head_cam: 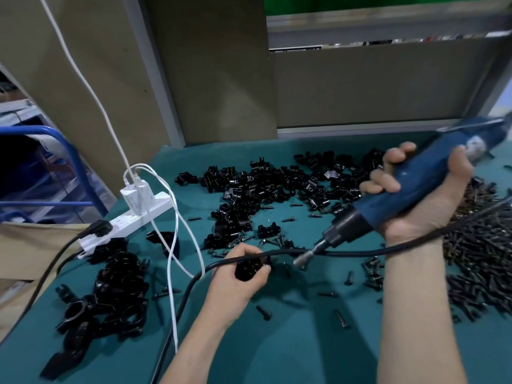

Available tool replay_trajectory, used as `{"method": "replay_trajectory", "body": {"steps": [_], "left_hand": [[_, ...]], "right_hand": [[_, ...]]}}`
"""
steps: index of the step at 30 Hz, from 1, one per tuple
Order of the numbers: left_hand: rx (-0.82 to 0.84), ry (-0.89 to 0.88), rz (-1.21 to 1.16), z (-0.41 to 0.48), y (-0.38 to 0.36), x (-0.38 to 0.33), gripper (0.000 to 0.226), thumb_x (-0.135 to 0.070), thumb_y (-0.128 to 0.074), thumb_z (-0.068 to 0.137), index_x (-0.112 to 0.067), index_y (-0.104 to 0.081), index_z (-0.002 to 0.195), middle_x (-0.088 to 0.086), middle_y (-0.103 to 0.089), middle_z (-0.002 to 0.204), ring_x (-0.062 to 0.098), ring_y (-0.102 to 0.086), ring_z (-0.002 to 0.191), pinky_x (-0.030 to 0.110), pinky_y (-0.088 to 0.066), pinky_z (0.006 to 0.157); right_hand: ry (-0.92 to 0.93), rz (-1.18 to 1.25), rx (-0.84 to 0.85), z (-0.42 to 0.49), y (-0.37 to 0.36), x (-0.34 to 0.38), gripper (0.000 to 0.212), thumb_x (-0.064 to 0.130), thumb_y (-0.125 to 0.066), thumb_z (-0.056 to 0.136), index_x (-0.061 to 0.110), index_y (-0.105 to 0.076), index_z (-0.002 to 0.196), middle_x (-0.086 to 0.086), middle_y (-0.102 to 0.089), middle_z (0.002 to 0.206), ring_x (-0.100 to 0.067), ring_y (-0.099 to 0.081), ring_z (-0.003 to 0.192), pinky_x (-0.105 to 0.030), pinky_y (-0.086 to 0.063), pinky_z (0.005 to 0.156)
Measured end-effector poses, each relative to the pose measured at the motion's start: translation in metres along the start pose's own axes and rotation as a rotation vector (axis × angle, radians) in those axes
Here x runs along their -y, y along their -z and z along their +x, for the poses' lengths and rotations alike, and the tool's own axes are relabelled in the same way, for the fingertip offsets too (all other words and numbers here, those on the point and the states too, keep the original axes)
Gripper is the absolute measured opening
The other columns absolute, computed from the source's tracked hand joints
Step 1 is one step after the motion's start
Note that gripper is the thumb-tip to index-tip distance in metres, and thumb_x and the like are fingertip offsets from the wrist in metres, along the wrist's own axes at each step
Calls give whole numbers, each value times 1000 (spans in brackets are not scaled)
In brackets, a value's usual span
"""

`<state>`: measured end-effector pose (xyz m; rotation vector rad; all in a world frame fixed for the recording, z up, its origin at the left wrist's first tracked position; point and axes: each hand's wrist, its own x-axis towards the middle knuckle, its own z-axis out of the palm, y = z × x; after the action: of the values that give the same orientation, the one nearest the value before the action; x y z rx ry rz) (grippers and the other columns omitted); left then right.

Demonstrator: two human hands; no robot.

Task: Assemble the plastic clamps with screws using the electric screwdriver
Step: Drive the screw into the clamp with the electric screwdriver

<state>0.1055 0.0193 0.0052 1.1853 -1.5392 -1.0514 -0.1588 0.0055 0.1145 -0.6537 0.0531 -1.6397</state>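
Observation:
My left hand (pixel 239 275) grips a black plastic clamp (pixel 250 267) low over the green table. My right hand (pixel 421 195) is wrapped round the blue electric screwdriver (pixel 410 189), which slants down to the left. Its silver bit tip (pixel 303 257) hangs just right of the held clamp, a small gap apart. The screwdriver's black cord (pixel 346 252) runs across in front of the clamp and my left hand. Loose black clamp halves (pixel 277 187) lie heaped behind. A big pile of black screws (pixel 482 256) sits at the right.
A stack of assembled clamps (pixel 110 289) lies at the left. A white power strip (pixel 130 220) with chargers, white cables (pixel 174 245) and a black plug (pixel 98 228) sits on the table's left edge. Stray screws (pixel 264 313) dot the green mat (pixel 304 342). Cardboard panels stand behind.

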Motion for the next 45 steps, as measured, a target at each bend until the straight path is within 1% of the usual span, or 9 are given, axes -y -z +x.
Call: {"method": "replay_trajectory", "body": {"steps": [4, 9, 18, 22, 27, 30, 35, 40, 45], "left_hand": [[-197, -50, -76, 4, 4, -1, 38, 2, -64, 87, -36, -61, 86, -4, -61, 84, 16, -58, 66, 22, -48, 58], [-393, -117, -300, 6, 11, -6, 18, -12, -63, 88, -29, -61, 85, -11, -61, 72, 9, -46, 47, 19, -39, 43], [-297, -264, -129, -2, 13, -15, 14, -32, -66, 75, -36, -63, 88, -7, -64, 84, 15, -58, 70, 30, -50, 67], [-204, -316, 18, -3, 9, -17, 21, -27, -65, 70, -36, -61, 88, -9, -65, 90, 10, -61, 79, 13, -46, 71], [-164, -336, 204, -2, 9, -13, 25, -14, -71, 72, -34, -61, 84, -13, -63, 88, 6, -61, 82, 8, -43, 72], [-67, -215, 204, -2, 10, -13, 18, -17, -68, 71, -32, -62, 80, -14, -62, 83, 4, -59, 78, 10, -42, 69], [300, 183, -40, -7, 17, -16, 10, -29, -63, 80, -28, -68, 88, -4, -64, 61, 10, -49, 46, 24, -39, 50], [815, 245, -551, -11, 27, -26, 27, -24, -65, 88, -2, -67, 104, 19, -68, 107, 15, -65, 56, 16, -45, 40], [631, 316, -804, -8, 33, -32, 48, -33, -65, 70, 0, -69, 104, 22, -62, 96, 18, -57, 58, 17, -44, 39]], "right_hand": [[-198, 113, 244, 14, -24, -30, 45, 34, -81, 70, 7, -54, 94, -7, -62, 79, -19, -57, 46, -26, -43, 52], [-417, 245, 291, 16, -8, -33, 39, 31, -72, 80, 1, -52, 96, -14, -61, 82, -18, -42, 46, -31, -40, 53], [-253, -17, -58, 18, 1, -36, 41, 56, -55, 74, 17, -54, 85, 8, -57, 76, -4, -49, 43, -17, -45, 49], [-56, 35, -224, 18, -4, -44, 38, 55, -52, 75, 19, -51, 85, 10, -54, 77, -3, -46, 47, -16, -42, 52], [93, -63, -140, 16, -16, -42, 52, 47, -84, 50, 17, -56, 82, 5, -57, 78, -8, -48, 48, -22, -43, 51], [95, -76, -118, 15, -23, -39, 37, 54, -61, 71, 19, -55, 83, 7, -57, 77, -7, -48, 47, -22, -43, 50], [94, 94, -316, 17, -18, -45, 37, 55, -53, 77, 18, -53, 83, 8, -58, 75, -6, -48, 46, -20, -43, 50], [203, 8, -453, 20, -2, -40, 38, 55, -50, 86, 18, -52, 82, 7, -58, 73, -9, -47, 49, -21, -39, 53], [21, 2, -276, 16, 12, -29, 40, 59, -50, 77, 20, -52, 86, 10, -57, 79, -3, -47, 48, -18, -42, 51]]}}
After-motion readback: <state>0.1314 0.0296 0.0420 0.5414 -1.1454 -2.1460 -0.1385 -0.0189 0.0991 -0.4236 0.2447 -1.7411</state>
